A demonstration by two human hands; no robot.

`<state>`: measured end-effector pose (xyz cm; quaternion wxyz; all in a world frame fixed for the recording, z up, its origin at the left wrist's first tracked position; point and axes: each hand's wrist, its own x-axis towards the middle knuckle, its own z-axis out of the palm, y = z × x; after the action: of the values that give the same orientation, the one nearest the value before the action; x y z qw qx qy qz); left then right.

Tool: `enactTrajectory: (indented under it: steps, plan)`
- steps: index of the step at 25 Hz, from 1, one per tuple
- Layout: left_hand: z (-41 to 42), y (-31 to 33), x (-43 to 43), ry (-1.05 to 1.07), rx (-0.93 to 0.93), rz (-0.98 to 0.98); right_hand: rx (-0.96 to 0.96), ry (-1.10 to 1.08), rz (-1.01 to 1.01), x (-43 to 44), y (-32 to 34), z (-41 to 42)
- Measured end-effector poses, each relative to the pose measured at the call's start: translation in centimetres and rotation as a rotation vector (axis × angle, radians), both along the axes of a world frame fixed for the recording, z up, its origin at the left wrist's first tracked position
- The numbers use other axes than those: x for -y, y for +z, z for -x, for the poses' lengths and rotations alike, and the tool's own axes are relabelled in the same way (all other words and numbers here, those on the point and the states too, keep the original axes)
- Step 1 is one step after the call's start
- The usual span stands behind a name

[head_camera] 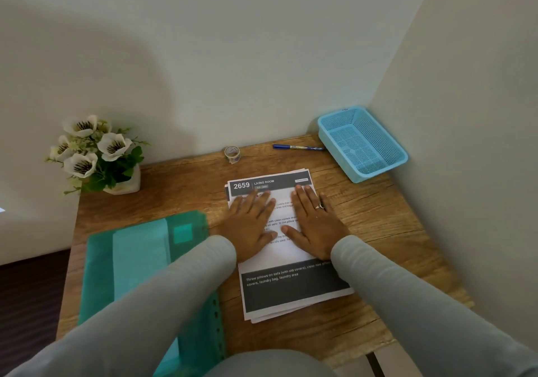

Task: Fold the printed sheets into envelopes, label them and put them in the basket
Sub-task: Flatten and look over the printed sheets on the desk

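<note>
Left grip (250, 225), right grip (316, 222) atop sheets (291, 289)

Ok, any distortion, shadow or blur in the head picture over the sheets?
Head view: wide-angle bending bows the edges of the brown wooden table; a broad soft shadow on the left wall; no glare on the stack of white printed sheets, heading 2659 sharp, small text blurred; left hand and right hand cover its middle.
</note>
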<state>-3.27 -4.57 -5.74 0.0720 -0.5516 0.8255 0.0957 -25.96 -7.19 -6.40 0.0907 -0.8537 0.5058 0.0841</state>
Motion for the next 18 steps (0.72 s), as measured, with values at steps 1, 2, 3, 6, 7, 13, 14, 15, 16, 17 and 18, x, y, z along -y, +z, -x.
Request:
enactTrajectory:
  steps: [1,2,3,6,7,13,14,15,16,17,18]
  plan:
    - [-1.1,0.1,0.7,0.061,0.013,-0.019,-0.003,0.002,-0.005,0.0,0.1,0.1]
    - [-2.3,0.2,1.3,0.129,0.033,-0.046,-0.008,0.001,-0.010,-0.1,0.3,0.1]
    - [-3.4,0.2,1.7,0.180,0.054,-0.071,-0.013,-0.006,-0.013,-0.1,0.4,0.0]
    - [-4.8,-0.2,2.2,0.199,0.075,-0.097,-0.029,-0.004,-0.024,-0.8,1.0,-1.3]
    - [-4.7,-0.4,2.2,0.194,0.075,-0.094,-0.031,0.044,-0.024,-1.1,1.0,-2.2]
    - [-4.9,-0.6,2.2,0.186,0.081,-0.081,-0.046,0.243,-0.036,0.0,1.3,-3.7]
    - [-4.9,-0.5,2.2,0.184,0.078,-0.080,-0.061,0.206,-0.042,0.8,1.5,-3.1]
    - [-4.9,-0.5,2.2,0.183,0.073,-0.081,-0.074,0.154,-0.049,1.7,1.8,-2.3]
    - [-4.9,-0.5,2.2,0.182,0.069,-0.083,-0.082,0.095,-0.060,2.7,2.1,-1.5]
    - [-4.9,-0.5,2.2,0.183,0.066,-0.084,-0.087,0.039,-0.074,3.5,2.4,-0.7]
    - [-5.0,-0.5,2.2,0.185,0.065,-0.083,-0.092,-0.012,-0.086,4.2,2.6,-0.1]
